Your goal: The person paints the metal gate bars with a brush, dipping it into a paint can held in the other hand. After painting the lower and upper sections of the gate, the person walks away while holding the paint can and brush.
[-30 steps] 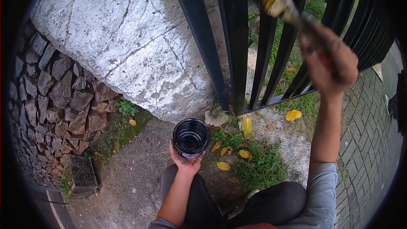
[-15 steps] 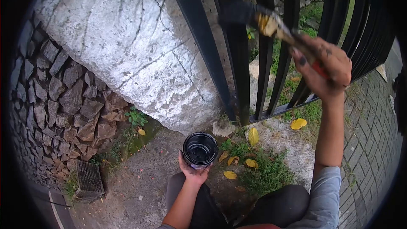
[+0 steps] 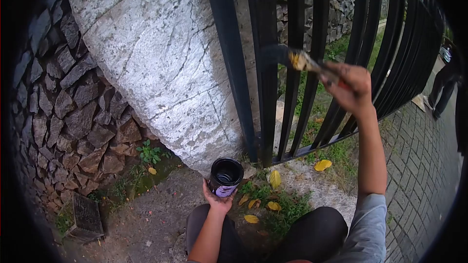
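Observation:
My right hand (image 3: pixel 352 87) is closed round the handle of a paintbrush (image 3: pixel 303 62). The brush points left, and its dark, paint-covered bristles touch or nearly touch a black metal fence bar (image 3: pixel 264 75). Dark smears mark the fingers of this hand. Low in the middle, my left hand (image 3: pixel 219 200) cups a paint can (image 3: pixel 225 190) from below. The can is black-rimmed with a purple-and-white label, and dark paint shows inside it. It sits just in front of the base of a pale stone block.
The large whitish stone block (image 3: pixel 161 68) stands left of the fence, beside a rough stone wall (image 3: pixel 78 112). A small concrete block (image 3: pixel 87 214) lies at lower left. Yellow leaves (image 3: pixel 322 165) and weeds dot the ground. Another person (image 3: pixel 443 83) stands on the brick pavement (image 3: pixel 414 151) at right.
My right hand and the brush have moved left and lower along the fence bar. The can now tilts so that its label shows more. The view has shifted, bringing another person into sight.

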Motion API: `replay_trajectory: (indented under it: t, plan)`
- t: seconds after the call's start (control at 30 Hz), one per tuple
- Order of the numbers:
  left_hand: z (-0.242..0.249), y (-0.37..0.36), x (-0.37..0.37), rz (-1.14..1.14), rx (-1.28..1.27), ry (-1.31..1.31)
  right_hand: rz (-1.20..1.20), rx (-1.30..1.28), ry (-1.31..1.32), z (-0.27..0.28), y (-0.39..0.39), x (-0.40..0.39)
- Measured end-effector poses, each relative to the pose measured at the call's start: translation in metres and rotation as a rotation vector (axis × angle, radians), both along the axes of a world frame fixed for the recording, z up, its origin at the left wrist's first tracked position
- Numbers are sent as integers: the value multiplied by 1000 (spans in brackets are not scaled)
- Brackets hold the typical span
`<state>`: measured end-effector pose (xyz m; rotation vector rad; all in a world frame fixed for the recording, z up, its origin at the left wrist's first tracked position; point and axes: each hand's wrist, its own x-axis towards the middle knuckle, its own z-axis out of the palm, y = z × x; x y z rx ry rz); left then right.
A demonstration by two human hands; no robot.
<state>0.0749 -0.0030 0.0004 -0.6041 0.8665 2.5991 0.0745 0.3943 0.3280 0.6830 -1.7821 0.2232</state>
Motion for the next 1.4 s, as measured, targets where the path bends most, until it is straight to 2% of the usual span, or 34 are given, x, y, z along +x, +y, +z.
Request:
replay_trajectory:
  t: [0.07, 0.13, 0.23, 0.27, 0.3, 0.4, 0.43, 0.47, 0.5, 0.53, 0.57, 0.6, 0.63, 0.67, 0.77, 0.87, 0.97, 1.03, 1.1, 1.17, 1.23, 1.33, 1.4]
  plan:
    - [-10, -1, -1, -14, 28, 22, -54, -118, 129, 37, -14, -10]
    - [12, 13, -1, 9, -1, -25, -114, -333, 180, 61, -24, -12]
    - [2, 14, -5, -10, 22, -7, 43, -206, 176, 60, -11, -15]
    - [-1, 15, -5, 5, 29, -8, 40, -179, 96, 53, -12, -5]
    - [12, 18, -1, 27, 4, -23, 3, -148, -1, 44, -7, 4]
    - [-11, 12, -9, 9, 115, 20, -202, -93, -229, 29, -15, 47]
    - [-9, 13, -9, 16, 139, 29, -252, -78, -182, 27, -32, 63]
    - [-3, 14, -8, 23, 161, 36, -213, -168, -144, 14, -47, 71]
    - [-1, 13, -5, 30, 181, 37, -347, -72, -232, 9, -66, 89]
    - [-2, 13, -6, 42, 181, 34, -16, -321, -427, -6, -81, 91]
    - [2, 13, -7, 64, 171, 47, 28, -283, -682, -18, -93, 100]
    - [7, 13, -5, 86, 160, 55, 224, -311, -927, -26, -108, 103]
    - [12, 12, -3, 109, 149, 67, 257, -173, -919, -47, -120, 99]
    - [16, 7, -1, 98, 155, 101, 160, -53, -958, -58, -134, 99]
    - [-8, -4, -7, 54, 149, 179, 220, -29, -1080, -90, -165, 91]
    - [9, -10, -2, 133, 93, 184, 94, 24, -1159, -97, -178, 76]
    - [-6, -23, -15, 167, 24, 200, 183, 75, -1114, -94, -180, 68]
    - [10, -22, -11, 174, 38, 216, 168, 143, -1222, -84, -190, 67]
    - [10, -27, -11, 148, 95, 250, 203, 89, -1240, -100, -193, 57]
    - [8, -30, -12, 141, 23, 258, 326, 62, -1249, -135, -190, 35]
    - [8, -29, -13, 111, -26, 269, 145, 203, -1234, -140, -194, 34]
    - [15, -29, -13, 118, -23, 279, 125, 171, -1041, -152, -200, 37]
    - [16, -32, -12, 136, -22, 284, 52, 144, -1117, -164, -207, 35]
